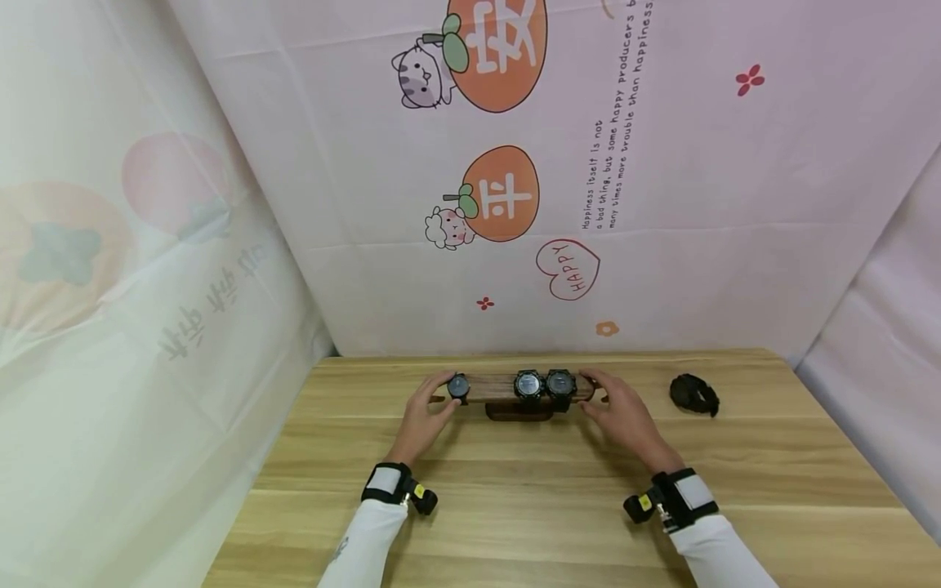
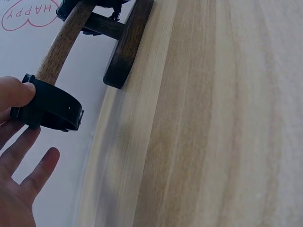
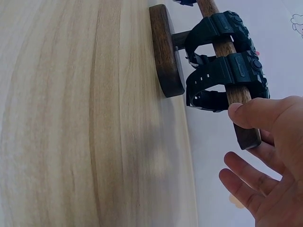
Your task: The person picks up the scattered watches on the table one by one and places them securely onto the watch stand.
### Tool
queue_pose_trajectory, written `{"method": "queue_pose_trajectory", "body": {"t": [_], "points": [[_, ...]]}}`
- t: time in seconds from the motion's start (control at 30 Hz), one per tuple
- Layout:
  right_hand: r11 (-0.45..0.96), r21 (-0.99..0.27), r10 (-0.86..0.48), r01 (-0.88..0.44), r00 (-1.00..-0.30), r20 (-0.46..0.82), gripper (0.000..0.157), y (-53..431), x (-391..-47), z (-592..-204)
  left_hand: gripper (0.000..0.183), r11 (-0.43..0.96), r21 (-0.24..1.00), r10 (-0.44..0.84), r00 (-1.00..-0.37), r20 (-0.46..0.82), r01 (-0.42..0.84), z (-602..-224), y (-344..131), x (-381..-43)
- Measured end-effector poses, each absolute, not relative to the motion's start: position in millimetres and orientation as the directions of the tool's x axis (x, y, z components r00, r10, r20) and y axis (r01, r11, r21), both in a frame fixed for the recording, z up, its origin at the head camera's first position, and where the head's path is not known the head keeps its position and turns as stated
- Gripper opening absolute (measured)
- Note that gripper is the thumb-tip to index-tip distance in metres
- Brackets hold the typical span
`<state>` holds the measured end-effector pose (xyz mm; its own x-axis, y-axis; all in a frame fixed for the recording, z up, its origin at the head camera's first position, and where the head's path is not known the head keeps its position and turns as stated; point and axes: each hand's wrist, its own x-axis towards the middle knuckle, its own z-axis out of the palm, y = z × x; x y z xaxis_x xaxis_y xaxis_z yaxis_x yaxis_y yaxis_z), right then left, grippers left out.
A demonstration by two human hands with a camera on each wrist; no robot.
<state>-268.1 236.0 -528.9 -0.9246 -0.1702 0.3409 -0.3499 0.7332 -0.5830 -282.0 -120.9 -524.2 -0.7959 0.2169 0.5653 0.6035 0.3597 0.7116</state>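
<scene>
A dark wooden watch stand (image 1: 491, 388) stands on the table's far part, its crossbar raised over a wooden base (image 1: 518, 412). My left hand (image 1: 425, 416) is at the bar's left end, thumb and fingers pinching a black watch (image 2: 52, 106) strapped in a loop there. Two chunky black digital watches (image 1: 528, 384) (image 1: 561, 384) hang side by side on the bar's right part, their straps looped beneath it. My right hand (image 1: 625, 412) grips the bar's right end, thumb (image 3: 244, 113) on the near side and fingertips partly hidden behind it.
Another black watch (image 1: 694, 395) lies on the wooden table (image 1: 515, 523), to the right of the stand. A printed white cloth (image 1: 412, 302) hangs behind the table's far edge, with more cloth on the left and right sides.
</scene>
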Motion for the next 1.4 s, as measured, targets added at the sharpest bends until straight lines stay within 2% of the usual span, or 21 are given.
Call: {"method": "queue_pose_trajectory", "body": {"t": [0.27,1.0,1.17,1.4], "points": [[0.733,-0.588,-0.172,-0.343,-0.929,0.328,0.061,235.5,-266.9,-528.3,0.054,0.396,0.721,0.236,-0.822,0.518,0.569,-548.1,-124.1,-302.0],[0.737,-0.582,-0.168,-0.344,-0.927,0.335,0.061,235.5,-266.3,-528.2,0.052,0.426,0.673,0.304,-0.796,0.523,0.605,-547.1,-120.5,-307.4],[0.733,-0.588,-0.170,-0.343,-0.929,0.329,0.061,235.6,-265.5,-527.6,0.051,0.412,0.699,0.296,-0.812,0.504,0.584,-547.0,-117.9,-307.8],[0.731,-0.592,-0.170,-0.340,-0.930,0.324,0.061,234.8,-266.7,-527.3,0.049,0.396,0.666,0.322,-0.775,0.544,0.632,-545.6,-114.2,-309.0]]}}
